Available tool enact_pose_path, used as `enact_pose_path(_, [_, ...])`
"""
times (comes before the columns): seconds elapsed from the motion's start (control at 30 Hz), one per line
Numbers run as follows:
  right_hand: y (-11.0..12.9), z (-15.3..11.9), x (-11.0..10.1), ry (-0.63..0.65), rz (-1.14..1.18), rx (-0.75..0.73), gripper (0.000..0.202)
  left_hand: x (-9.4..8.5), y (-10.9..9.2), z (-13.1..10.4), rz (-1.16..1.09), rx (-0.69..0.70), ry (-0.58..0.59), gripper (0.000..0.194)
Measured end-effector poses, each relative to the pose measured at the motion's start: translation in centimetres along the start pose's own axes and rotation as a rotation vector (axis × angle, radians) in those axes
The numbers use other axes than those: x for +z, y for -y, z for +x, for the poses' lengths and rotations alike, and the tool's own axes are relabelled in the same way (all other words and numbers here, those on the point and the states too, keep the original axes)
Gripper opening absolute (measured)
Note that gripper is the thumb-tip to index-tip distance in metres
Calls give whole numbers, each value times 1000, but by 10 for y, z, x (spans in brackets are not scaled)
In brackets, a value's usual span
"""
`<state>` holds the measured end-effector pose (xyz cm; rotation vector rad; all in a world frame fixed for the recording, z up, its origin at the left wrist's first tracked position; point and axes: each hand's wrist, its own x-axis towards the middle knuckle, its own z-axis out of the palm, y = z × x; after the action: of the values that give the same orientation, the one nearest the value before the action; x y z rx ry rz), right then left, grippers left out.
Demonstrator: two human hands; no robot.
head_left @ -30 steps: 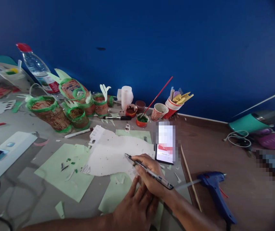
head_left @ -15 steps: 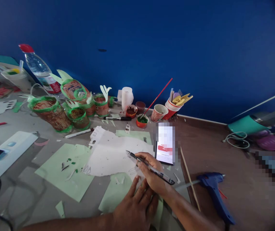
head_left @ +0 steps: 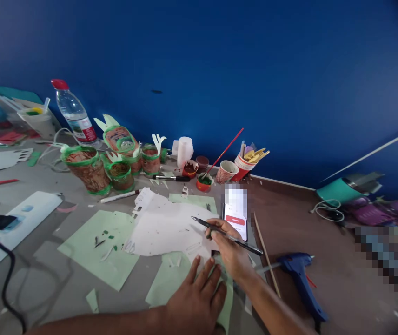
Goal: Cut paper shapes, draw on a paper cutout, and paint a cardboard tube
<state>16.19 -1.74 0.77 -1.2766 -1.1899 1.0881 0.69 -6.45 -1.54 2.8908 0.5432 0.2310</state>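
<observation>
A white sheet of paper (head_left: pixel 164 223) with torn edges and small pen marks lies on the grey table. My right hand (head_left: pixel 228 244) grips a black pen (head_left: pixel 227 235), its tip pointing left over the sheet. Palm down, my left hand (head_left: pixel 199 293) rests at the sheet's lower edge with its fingers spread. Light green paper (head_left: pixel 99 246) with small scraps on it lies to the left, and more green paper (head_left: pixel 167 277) is beneath the white sheet. A lit phone (head_left: pixel 235 218) stands just beyond my right hand.
Brown-and-green painted jars (head_left: pixel 87 172), a plastic bottle (head_left: pixel 75 114), paint cups (head_left: pixel 204 183) and a cup of yellow utensils (head_left: pixel 244 167) line the back. A blue glue gun (head_left: pixel 300 279) and a thin stick (head_left: pixel 267 256) lie right. A power strip (head_left: pixel 28 221) lies left.
My right hand and the pen have shifted slightly right, away from my left hand. The left hand has barely moved. The camera view has shifted a little.
</observation>
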Motion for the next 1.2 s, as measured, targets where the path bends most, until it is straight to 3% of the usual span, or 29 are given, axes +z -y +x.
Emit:
enact_pose_path(0.2, [8,-5,-4,-19,-26,-7,26,7,-2,0,-7,-21,-16,69])
enact_pose_path(0.37, [25,7,10,57,-23,17,22,3,-2,1,-12,-33,-9,67])
enact_pose_path(0.63, [14,25,26,68,-55,26,22,-10,0,5,-9,-6,22,64])
enact_pose_path(0.9, [7,22,28,34,-71,-8,17,-6,2,3,148,35,-105,61])
enact_pose_path(1.03, [4,21,32,-48,-138,-16,18,-2,1,3,244,28,-188,46])
enact_pose_path(1.2, [-4,20,33,-14,-173,-44,20,3,0,4,275,-4,-276,35])
